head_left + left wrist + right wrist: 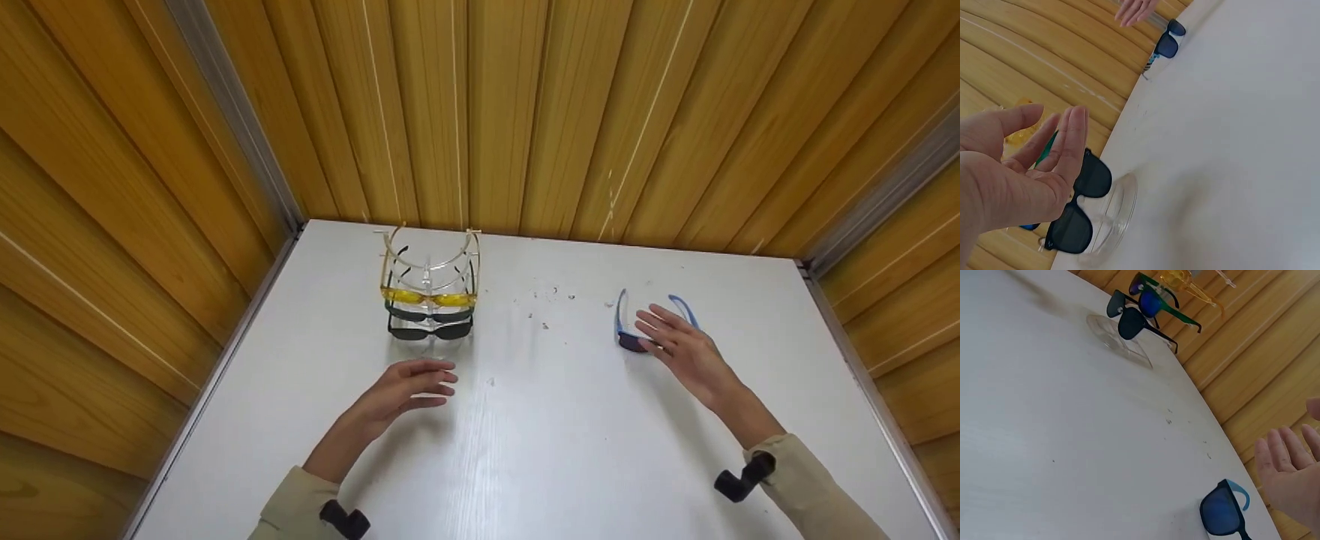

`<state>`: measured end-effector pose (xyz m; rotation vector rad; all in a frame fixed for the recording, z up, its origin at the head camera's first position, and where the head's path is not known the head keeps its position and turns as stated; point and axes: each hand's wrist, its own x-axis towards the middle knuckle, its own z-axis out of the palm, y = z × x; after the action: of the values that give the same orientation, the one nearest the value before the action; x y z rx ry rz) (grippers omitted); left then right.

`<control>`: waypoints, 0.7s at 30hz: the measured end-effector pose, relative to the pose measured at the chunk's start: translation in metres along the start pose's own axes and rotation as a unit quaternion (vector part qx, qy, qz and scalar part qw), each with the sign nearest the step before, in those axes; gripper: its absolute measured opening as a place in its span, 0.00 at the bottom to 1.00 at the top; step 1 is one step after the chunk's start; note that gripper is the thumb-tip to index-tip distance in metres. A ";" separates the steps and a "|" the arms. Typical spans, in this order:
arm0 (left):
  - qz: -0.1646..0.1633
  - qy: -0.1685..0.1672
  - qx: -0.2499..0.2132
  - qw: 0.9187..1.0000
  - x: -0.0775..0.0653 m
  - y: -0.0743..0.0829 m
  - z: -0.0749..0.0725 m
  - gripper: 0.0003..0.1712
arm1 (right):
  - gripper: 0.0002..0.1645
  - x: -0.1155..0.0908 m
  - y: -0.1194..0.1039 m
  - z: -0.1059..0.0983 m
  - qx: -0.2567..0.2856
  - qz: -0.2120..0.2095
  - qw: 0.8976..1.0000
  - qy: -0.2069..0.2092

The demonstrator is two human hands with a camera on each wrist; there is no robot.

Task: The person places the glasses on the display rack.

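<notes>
Blue-armed sunglasses (631, 343) with dark lenses lie unfolded on the right side of the white table. Over them hovers my right hand (686, 356), fingers extended and holding nothing; it hides part of the frame in the head view. My left hand (405, 394) is in front of a clear display stand (427, 276), its fingers loosely bent with nothing in them. Three pairs hang on that stand: yellow glasses (427, 298) on top, green-framed sunglasses (1151, 302) below, and black sunglasses (1071, 228) lowest.
The white table (555, 450) meets wood-plank walls (502, 112) at the back and sides. Small bits of debris (545, 325) are scattered between the stand and the blue-armed sunglasses. Metal edging (202, 397) runs along the table's left side.
</notes>
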<state>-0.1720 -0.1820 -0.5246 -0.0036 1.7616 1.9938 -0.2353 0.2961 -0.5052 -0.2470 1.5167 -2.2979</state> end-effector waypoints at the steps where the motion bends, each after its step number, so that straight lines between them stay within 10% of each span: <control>1: 0.005 -0.010 -0.008 1.000 0.007 -0.001 0.008 0.23 | 0.21 -0.003 -0.001 -0.005 0.006 -0.002 1.000 -0.002; 11: 0.005 -0.096 -0.104 0.990 0.068 -0.028 0.085 0.20 | 0.23 -0.030 -0.005 -0.041 0.054 -0.026 0.998 0.019; 21: -0.029 -0.131 -0.139 0.981 0.089 -0.060 0.129 0.20 | 0.25 -0.041 -0.001 -0.056 0.062 -0.023 0.997 0.024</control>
<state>-0.1912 -0.0269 -0.5859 0.1098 1.2997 2.0750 -0.2171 0.3603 -0.5243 -0.1958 1.3971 -2.4409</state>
